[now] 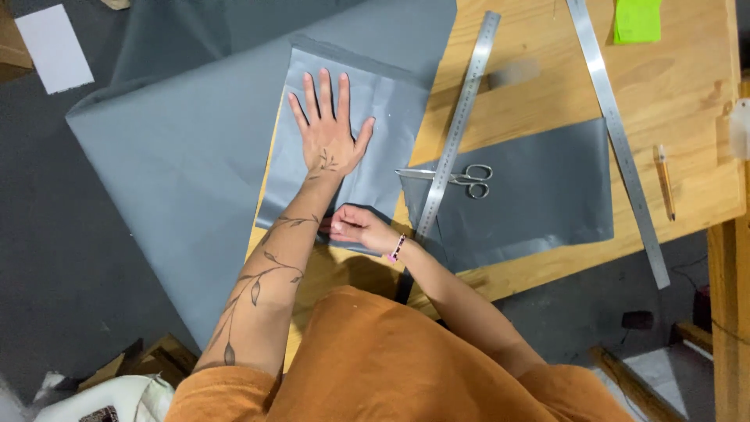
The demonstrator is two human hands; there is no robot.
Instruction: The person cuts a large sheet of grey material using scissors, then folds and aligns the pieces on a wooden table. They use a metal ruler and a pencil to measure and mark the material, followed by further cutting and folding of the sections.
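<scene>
Wooden table (539, 70) seen from above, dark floor around. Near edge of folded grey sheet (367, 141) pinched by right hand (355, 227), fingers closed on it. Left hand (328, 129) pressed flat on sheet, fingers spread, nothing gripped. Scissors (469, 178) laid beside, across short steel ruler (459, 117). Long ruler (617, 133), pencil (664, 180) farther right.

Two steel rulers (461, 117) (617, 133), one scissors (469, 178), one pencil (664, 180).

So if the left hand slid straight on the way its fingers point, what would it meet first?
The left hand lies flat on the folded grey sheet, fingers pointing away from the person. It would likely cross that sheet's far edge, then the large grey sheet beyond it.
</scene>
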